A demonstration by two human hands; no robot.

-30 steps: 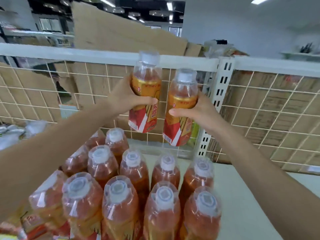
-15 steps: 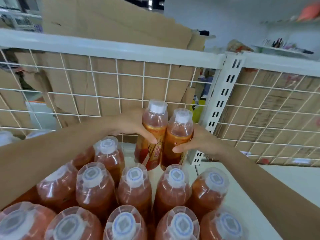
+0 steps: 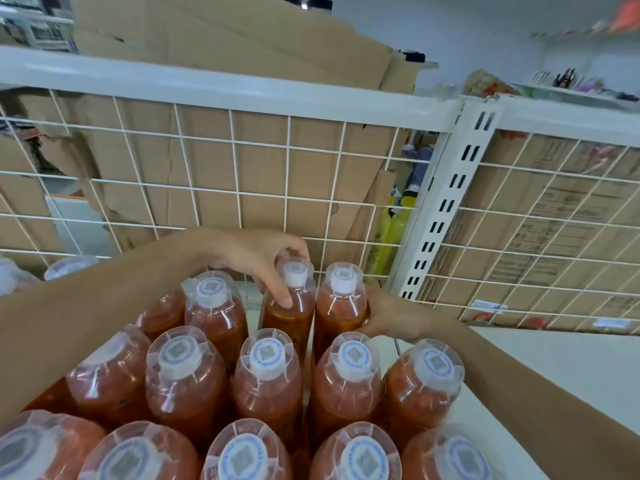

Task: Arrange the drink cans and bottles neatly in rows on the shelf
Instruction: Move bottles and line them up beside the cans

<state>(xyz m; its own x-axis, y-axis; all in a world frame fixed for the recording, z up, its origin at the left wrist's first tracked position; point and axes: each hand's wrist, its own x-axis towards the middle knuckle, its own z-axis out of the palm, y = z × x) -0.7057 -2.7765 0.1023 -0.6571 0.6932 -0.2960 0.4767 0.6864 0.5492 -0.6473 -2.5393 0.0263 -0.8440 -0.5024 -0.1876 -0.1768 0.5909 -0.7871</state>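
Two amber drink bottles with white caps stand side by side at the back of the white shelf (image 3: 571,362), close to the wire grid. My left hand (image 3: 263,261) curls over the shoulder of the left bottle (image 3: 294,303), fingers around its neck. My right hand (image 3: 391,317) grips the side of the right bottle (image 3: 341,303). In front of them stand several more bottles of the same drink (image 3: 266,375), in rows that reach the bottom edge of the view.
A white wire grid back panel (image 3: 242,188) and a slotted upright post (image 3: 446,209) close the shelf's rear. Flattened cardboard boxes (image 3: 221,39) lean behind the grid. More capped bottles (image 3: 69,263) show at far left. Bare shelf surface lies to the right.
Both hands lowered the two bottles from chest height down onto the shelf behind the rows. My view has tilted down and moved closer.
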